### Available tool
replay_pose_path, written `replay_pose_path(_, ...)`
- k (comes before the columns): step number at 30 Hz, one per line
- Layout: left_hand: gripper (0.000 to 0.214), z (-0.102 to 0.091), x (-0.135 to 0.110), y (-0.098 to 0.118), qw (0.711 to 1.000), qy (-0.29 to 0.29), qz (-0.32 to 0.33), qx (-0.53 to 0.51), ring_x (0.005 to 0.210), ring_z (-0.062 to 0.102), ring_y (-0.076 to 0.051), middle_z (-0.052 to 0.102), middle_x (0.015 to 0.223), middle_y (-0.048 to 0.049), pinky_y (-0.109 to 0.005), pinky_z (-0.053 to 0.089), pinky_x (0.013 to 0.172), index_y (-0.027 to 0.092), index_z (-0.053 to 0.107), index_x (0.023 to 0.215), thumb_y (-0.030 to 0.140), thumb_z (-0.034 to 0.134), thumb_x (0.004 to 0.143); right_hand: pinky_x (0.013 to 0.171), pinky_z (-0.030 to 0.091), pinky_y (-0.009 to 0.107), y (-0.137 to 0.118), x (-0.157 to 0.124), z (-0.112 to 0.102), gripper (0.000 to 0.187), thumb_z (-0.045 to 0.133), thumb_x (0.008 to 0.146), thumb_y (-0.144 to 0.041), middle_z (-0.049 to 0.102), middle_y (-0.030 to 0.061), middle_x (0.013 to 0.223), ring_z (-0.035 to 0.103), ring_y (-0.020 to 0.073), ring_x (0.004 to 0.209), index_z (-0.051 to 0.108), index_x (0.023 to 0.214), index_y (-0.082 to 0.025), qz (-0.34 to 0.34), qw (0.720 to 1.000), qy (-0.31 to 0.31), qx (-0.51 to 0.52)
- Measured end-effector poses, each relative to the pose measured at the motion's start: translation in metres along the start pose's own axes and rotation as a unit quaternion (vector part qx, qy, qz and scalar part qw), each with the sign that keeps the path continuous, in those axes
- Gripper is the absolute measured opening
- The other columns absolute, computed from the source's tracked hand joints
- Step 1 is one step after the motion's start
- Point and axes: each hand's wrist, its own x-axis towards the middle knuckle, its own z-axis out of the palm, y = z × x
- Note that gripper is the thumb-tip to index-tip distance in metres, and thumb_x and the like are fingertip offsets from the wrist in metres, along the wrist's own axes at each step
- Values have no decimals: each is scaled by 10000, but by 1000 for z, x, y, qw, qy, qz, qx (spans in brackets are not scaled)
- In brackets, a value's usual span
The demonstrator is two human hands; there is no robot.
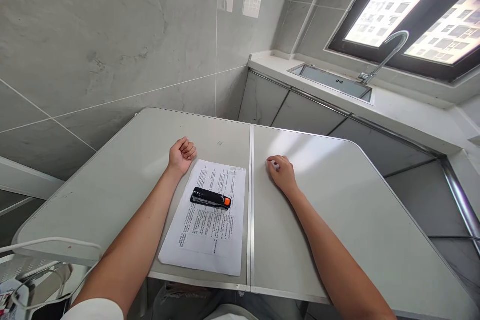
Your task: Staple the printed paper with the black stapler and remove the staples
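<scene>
Loosely, left hand (182, 155) curled, beside paper (210, 225) edge

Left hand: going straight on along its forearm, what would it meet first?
Likely nothing: the left hand points past the paper over bare table to its far edge, then probably the tiled wall.

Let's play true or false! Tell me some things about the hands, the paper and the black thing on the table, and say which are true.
1. The stapler lies on the paper. True.
2. The left hand holds the stapler. False: it rests curled on the table, apart from the stapler.
3. The right hand rests off the paper. True.
4. The stapler is all red. False: it is black with an orange end.
</scene>
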Motion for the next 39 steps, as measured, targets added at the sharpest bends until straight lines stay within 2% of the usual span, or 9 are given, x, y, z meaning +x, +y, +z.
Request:
replay_pose_path(2, 499, 0, 0, 0, 1000, 1, -1, 1, 398, 231, -66, 203, 515, 65, -237, 231, 390, 202, 246, 569, 239, 637, 877, 784, 469, 351, -16, -4, 6, 213, 524, 967, -301, 725, 50, 944, 599, 234, 908, 728, 978, -241, 4, 1000, -5, 28)
replay_pose_path(5, 506, 0, 0, 0, 1000, 3, -1, 4, 398, 230, -65, 198, 518, 65, -236, 231, 390, 202, 240, 569, 244, 642, 874, 828, 485, 361, -43, -10, 19, 208, 584, 949, -342, 714, 39, 951, 616, 217, 877, 754, 1037, -263, 35, 996, -45, 63)
replay_pose_path(10, 502, 0, -1, 0, 1000, 0, 2, 9, 403, 232, -67, 197, 521, 63, -239, 233, 393, 201, 250, 567, 244, 642, 878, 874, 491, 386, -68, -17, 35, 266, 679, 881, -335, 710, 36, 1128, 591, 226, 948, 696, 1138, -271, 61, 989, -111, 75)
replay_pose_path(22, 501, 0, -1, 0, 1000, -4, -1, 17, 404, 235, -65, 198, 519, 66, -236, 240, 394, 200, 253, 570, 248, 654, 867, 923, 469, 400, -68, -16, 40, 344, 652, 823, -239, 704, 11, 1171, 564, 229, 996, 661, 1163, -290, 73, 983, -131, 110)
replay_pose_path(29, 507, 3, -1, 0, 1000, 0, -6, 13, 396, 247, -63, 204, 514, 66, -230, 246, 386, 202, 240, 576, 244, 657, 862, 847, 490, 353, -68, -14, 41, 330, 619, 814, -249, 699, 28, 1083, 611, 211, 995, 663, 1141, -259, 55, 981, -106, 155)
replay_pose_path(36, 513, 6, -2, 1, 999, 29, -18, 6, 389, 255, -64, 209, 513, 66, -227, 257, 380, 207, 224, 591, 242, 663, 853, 771, 514, 323, -73, -14, 38, 379, 625, 818, -315, 636, 54, 1206, 667, 148, 805, 610, 1189, -241, 89, 970, -108, 200)
replay_pose_path(39, 515, 5, -2, 1, 999, 30, -19, 10, 389, 251, -61, 210, 511, 67, -228, 253, 382, 206, 220, 591, 247, 662, 851, 742, 521, 321, -78, -17, 34, 462, 644, 819, -337, 672, 10, 1065, 647, 133, 690, 533, 1260, -259, 127, 962, -134, 201)
